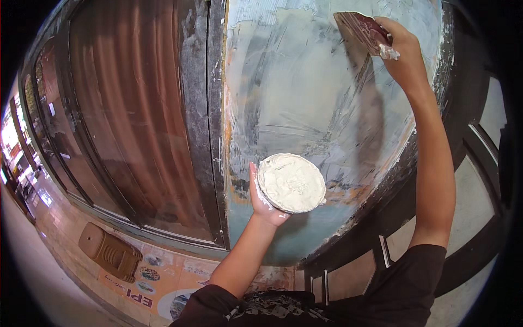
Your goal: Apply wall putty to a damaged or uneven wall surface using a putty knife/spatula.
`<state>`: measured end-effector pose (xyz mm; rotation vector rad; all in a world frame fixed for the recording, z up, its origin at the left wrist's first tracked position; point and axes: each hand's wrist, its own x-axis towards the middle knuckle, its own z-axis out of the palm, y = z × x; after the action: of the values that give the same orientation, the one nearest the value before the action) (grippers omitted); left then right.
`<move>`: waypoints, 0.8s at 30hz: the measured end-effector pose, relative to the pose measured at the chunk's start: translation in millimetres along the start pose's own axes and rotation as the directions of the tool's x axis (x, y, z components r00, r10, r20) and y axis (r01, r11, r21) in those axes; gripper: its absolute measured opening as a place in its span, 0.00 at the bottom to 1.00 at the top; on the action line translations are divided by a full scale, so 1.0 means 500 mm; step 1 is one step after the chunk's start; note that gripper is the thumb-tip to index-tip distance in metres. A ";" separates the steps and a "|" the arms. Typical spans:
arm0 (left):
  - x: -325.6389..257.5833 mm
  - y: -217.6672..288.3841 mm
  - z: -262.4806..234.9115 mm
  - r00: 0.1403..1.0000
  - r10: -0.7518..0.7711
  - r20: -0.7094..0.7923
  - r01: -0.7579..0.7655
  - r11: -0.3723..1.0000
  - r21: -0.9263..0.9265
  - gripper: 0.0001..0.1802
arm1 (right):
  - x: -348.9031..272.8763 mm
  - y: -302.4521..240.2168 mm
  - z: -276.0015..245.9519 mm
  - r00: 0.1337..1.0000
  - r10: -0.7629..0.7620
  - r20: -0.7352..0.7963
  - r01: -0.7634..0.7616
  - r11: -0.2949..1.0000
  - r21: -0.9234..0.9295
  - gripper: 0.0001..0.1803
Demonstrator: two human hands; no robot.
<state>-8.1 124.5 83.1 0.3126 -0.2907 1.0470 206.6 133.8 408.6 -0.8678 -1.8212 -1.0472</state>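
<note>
My left hand (260,203) cups a round, shallow holder from below; its edge and underside are mostly hidden by the thick white putty (292,182) heaped on it. White smears mark the palm and wrist. Up at the top right, my right hand (404,46) grips a dark, wide-bladed putty knife (362,30) held against the wall. A lump of putty clings near its grip and my fingers. Behind both hands stands the wall panel (297,82), streaked with pale, uneven putty over grey and blue-green, with orange-brown patches near the lower edges.
To the left is a dark-framed glass window (131,109) with brown curtains behind it. A brown plastic stool (110,252) lies on the tiled floor beside an orange printed banner (147,286). Dark framed panels (468,191) border the right side.
</note>
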 end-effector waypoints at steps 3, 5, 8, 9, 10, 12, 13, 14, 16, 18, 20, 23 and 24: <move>0.001 -0.004 -0.005 1.000 0.008 -0.026 -0.007 1.000 0.025 0.49 | -0.014 -0.019 0.015 0.985 -0.165 -0.047 0.157 0.977 -0.142 0.13; -0.002 -0.005 -0.007 0.999 0.017 -0.031 -0.016 0.999 0.052 0.49 | -0.031 -0.046 0.031 0.994 -0.094 -0.050 0.084 0.982 -0.169 0.11; -0.007 -0.004 -0.021 1.000 -0.014 -0.024 0.014 0.999 0.038 0.49 | -0.042 -0.048 0.037 0.988 -0.140 -0.060 0.124 0.969 -0.216 0.10; -0.010 -0.002 -0.023 1.000 -0.012 -0.024 0.013 0.999 0.039 0.49 | -0.044 -0.050 0.037 0.985 -0.157 -0.070 0.138 0.966 -0.217 0.09; -0.013 0.000 -0.022 0.999 -0.009 -0.036 0.010 0.999 0.033 0.49 | -0.045 -0.056 0.036 0.988 -0.124 -0.092 0.103 0.975 -0.198 0.09; -0.018 0.001 -0.025 0.999 -0.003 -0.047 0.004 1.000 0.026 0.49 | -0.048 -0.050 0.034 0.989 -0.120 -0.086 0.101 0.976 -0.195 0.09; -0.019 0.003 -0.031 1.000 -0.008 -0.023 0.008 1.000 0.015 0.48 | -0.050 -0.046 0.033 0.990 -0.116 -0.080 0.099 0.976 -0.193 0.09; -0.019 0.005 -0.035 1.000 -0.014 0.002 0.014 1.000 0.004 0.48 | -0.052 -0.043 0.035 0.990 -0.116 -0.082 0.098 0.976 -0.193 0.09; -0.023 0.006 -0.035 1.000 -0.014 0.016 0.014 1.000 -0.003 0.48 | -0.056 -0.038 0.039 0.987 -0.125 -0.097 0.107 0.979 -0.172 0.09; -0.026 0.002 -0.033 1.000 -0.002 -0.006 0.002 1.000 0.010 0.49 | -0.064 -0.040 0.040 0.988 -0.111 -0.110 0.092 0.981 -0.169 0.09; -0.028 0.004 -0.037 1.000 -0.015 0.017 0.015 1.000 -0.009 0.49 | -0.067 -0.045 0.038 0.988 -0.095 -0.124 0.075 0.984 -0.161 0.10; -0.033 0.005 -0.039 0.999 -0.013 0.042 0.014 0.999 -0.033 0.49 | -0.065 -0.045 0.034 0.981 -0.102 -0.167 0.081 0.989 -0.127 0.10; -0.034 0.004 -0.039 0.999 -0.015 0.043 0.017 0.999 -0.035 0.49 | -0.064 -0.039 0.033 0.983 -0.111 -0.145 0.090 0.986 -0.143 0.10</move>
<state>-16.5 119.3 59.1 0.3055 -0.3436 1.0192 197.7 135.9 368.7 -0.7591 -1.6948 -1.2792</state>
